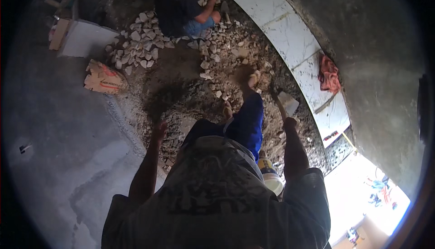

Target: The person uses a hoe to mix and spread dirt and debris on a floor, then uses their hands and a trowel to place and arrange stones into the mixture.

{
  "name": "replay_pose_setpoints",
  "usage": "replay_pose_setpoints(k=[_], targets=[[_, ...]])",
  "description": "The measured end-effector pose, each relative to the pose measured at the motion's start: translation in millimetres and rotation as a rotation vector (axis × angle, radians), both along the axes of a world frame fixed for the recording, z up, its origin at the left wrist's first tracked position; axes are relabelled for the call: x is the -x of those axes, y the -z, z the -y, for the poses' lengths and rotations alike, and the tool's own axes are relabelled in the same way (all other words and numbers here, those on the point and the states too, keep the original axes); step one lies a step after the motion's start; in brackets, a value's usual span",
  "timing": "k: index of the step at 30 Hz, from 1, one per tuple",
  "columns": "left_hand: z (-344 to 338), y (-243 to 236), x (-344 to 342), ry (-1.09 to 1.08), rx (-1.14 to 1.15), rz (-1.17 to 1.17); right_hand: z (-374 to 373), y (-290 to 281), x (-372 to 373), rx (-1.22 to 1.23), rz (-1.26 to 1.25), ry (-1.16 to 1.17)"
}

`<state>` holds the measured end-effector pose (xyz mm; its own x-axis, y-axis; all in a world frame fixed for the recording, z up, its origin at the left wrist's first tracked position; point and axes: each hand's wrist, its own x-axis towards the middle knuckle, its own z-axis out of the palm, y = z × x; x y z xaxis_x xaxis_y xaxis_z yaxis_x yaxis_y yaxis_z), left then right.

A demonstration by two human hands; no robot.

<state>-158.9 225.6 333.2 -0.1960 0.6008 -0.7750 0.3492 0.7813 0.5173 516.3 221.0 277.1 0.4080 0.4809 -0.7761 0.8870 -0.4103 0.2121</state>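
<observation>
My right hand (290, 123) is closed around the wooden handle of what looks like a hoe (288, 103), its pale flat blade low over the dirt by the white slabs. On the other side, my left hand (160, 129) hangs away from my body with its fingers apart and nothing visible in it. Between them my feet are on rough, rubbly earth (181, 101). Broken white stones (144, 36) lie beyond my left hand, in a heap and scattered. Ahead, a co-worker (179, 8) sits low among the stones, one hand near a tool I cannot make out.
A curved row of white slabs (285, 29) runs along the right wall, with a red cloth (329, 73) on it. A torn paper sack (103, 77) lies at the left by a grey floor (59, 126). A bucket (273, 182) stands beside my right leg. Bright daylight enters at lower right.
</observation>
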Motion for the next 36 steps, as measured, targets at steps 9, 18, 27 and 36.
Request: replay_pose_setpoints(k=[9, 18, 27, 36], targets=[[77.9, -5.4, -6.4, -0.266, 0.263, -0.004, -13.8, -22.3, 20.4, 0.019, 0.039, 0.120], [22.6, -14.6, -17.0, -0.114, -0.032, 0.023, -11.2, -11.0, 34.5, 0.002, -0.011, 0.129], [208.1, -15.3, 8.1, -0.512, 0.053, 0.067, -35.7, 30.2, -4.9, 0.059, -0.015, -0.078], [212.5, -9.1, 19.1, -0.255, 0.332, -0.070, -12.2, 39.3, 11.7, 0.117, 0.037, -0.140]])
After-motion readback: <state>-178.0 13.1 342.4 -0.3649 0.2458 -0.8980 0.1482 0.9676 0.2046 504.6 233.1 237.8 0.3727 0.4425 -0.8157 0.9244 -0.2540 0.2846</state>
